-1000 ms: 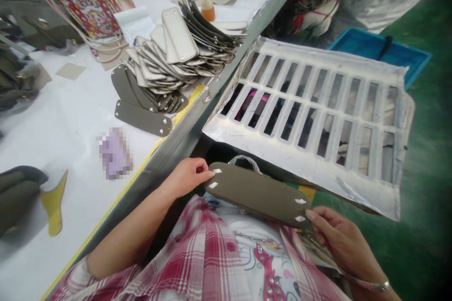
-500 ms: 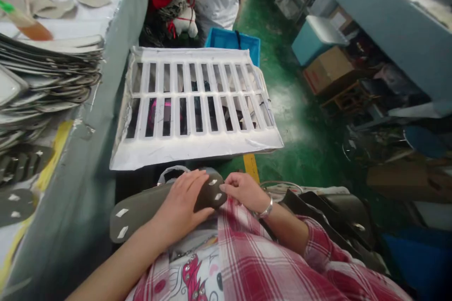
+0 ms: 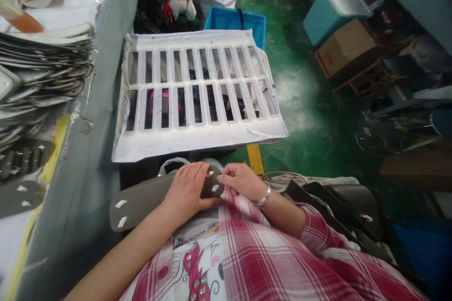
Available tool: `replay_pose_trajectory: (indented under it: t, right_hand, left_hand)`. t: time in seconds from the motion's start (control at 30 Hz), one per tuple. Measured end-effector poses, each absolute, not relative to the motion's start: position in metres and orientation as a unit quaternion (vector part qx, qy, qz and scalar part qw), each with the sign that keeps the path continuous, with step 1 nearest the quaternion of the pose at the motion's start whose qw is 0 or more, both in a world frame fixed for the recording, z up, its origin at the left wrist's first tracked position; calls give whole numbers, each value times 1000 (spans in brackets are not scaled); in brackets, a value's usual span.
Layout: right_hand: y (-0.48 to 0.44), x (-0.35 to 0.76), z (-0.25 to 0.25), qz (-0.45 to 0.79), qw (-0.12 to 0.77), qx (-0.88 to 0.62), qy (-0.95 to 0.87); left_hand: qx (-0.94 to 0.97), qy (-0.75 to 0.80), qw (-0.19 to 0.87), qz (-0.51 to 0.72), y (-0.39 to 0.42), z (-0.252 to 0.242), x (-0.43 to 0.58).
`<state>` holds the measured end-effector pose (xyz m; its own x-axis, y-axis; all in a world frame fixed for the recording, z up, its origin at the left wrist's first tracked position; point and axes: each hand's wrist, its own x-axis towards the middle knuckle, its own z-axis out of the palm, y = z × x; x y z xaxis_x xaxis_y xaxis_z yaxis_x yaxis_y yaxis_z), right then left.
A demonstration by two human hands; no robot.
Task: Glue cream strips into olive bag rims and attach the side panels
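Observation:
A long olive-grey panel (image 3: 148,197) with rounded ends lies across my lap, with two small white tabs showing near each end. My left hand (image 3: 189,188) rests over its right half, fingers curled over the far edge and thumb apart on the near side. At the panel's right tip is my right hand (image 3: 242,182), its fingers curled and thumb and forefinger pinched together by the edge. Whatever is between those fingertips is too small to make out. A bracelet (image 3: 264,195) is on my right wrist.
In front stands a white slatted crate top (image 3: 197,136), with a blue bin (image 3: 235,22) behind it. The left table holds stacked panels (image 3: 42,70) and another grey panel (image 3: 21,197). Dark pieces (image 3: 328,207) lie to my right. Cardboard boxes (image 3: 348,49) stand farther right.
The view has shifted slightly, so the crate and bin sit higher in the picture. My left hand has slid a little toward the panel's right end; my right hand stays at the tip.

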<state>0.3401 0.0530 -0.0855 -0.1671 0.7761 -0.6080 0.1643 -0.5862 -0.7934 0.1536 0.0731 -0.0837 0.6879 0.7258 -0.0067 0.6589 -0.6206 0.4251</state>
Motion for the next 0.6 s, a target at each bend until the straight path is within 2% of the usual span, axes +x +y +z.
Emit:
replay_pose_trajectory:
  t: [0.6]
  right_hand:
    - [57,340,-77,646,216,-621,-389]
  left_hand:
    - [892,403,184,88,73,-88,157]
